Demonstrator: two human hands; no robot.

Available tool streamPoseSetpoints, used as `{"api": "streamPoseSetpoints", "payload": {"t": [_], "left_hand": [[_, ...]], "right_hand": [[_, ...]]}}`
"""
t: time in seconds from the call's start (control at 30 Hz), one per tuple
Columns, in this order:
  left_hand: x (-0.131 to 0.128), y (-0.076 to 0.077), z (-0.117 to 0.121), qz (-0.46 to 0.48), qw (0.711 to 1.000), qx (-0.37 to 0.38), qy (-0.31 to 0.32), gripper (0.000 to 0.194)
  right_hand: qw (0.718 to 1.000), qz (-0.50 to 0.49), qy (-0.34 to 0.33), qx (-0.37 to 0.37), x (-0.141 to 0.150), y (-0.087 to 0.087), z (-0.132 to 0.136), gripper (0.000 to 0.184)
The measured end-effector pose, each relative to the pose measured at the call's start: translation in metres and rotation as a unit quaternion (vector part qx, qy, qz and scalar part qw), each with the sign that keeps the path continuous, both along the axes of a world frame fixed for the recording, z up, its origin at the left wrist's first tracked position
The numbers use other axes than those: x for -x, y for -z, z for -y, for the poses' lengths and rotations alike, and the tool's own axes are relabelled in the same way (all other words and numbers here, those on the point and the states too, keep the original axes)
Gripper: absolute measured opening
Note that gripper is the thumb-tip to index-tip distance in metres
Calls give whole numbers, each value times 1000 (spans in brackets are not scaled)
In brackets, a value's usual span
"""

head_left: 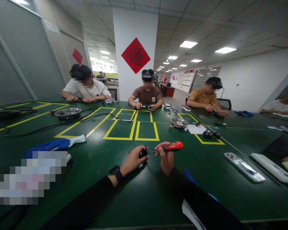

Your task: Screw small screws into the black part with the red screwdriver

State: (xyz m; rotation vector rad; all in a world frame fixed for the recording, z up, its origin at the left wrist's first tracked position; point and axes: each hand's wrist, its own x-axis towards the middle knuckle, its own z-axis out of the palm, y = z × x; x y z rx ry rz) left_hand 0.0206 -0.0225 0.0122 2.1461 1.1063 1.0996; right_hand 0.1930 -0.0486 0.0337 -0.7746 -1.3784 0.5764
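Note:
My left hand point(133, 159) is closed around a small black part point(144, 151) with a shiny metal top, held just above or on the green tabletop. Between the fingers of my right hand point(166, 159) is a screwdriver point(174, 146) with a red and black handle. Its thin shaft points left toward the black part; whether the tip touches it I cannot tell. Some tiny screws point(128, 150) lie scattered just left of my left hand.
A blue and white glove point(57, 144) lies at left, another blue item point(190, 176) partly under my right sleeve. Metal bowls point(179, 122) point(67, 112), cables, black parts point(211, 134), a phone point(244, 167) and a white case point(273, 167) sit around. Several people work across the table.

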Motion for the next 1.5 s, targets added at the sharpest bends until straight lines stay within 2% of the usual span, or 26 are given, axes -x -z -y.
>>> {"api": "streamPoseSetpoints", "payload": {"t": [0.2,0.43,0.67,1.1,1.37,1.5], "left_hand": [[1,0,0,3,1000,-8,-9,39],[-2,1,4,19,999,20,-20,41],[-1,-3,8,22,999,20,-27,35],[-1,0,4,21,999,38,-30,33],[-3,-2,4,25,999,35,-23,33],[-5,-2,3,24,999,35,-22,32]], "right_hand": [[998,-46,-32,8,1,4,-4,16],[999,-36,-28,5,-6,6,-9,16],[999,-37,-20,5,-9,9,-10,16],[999,-43,-24,20,-8,10,-6,15],[998,52,-20,-4,-14,3,0,5],[998,51,-30,-16,-14,5,2,9]]}}
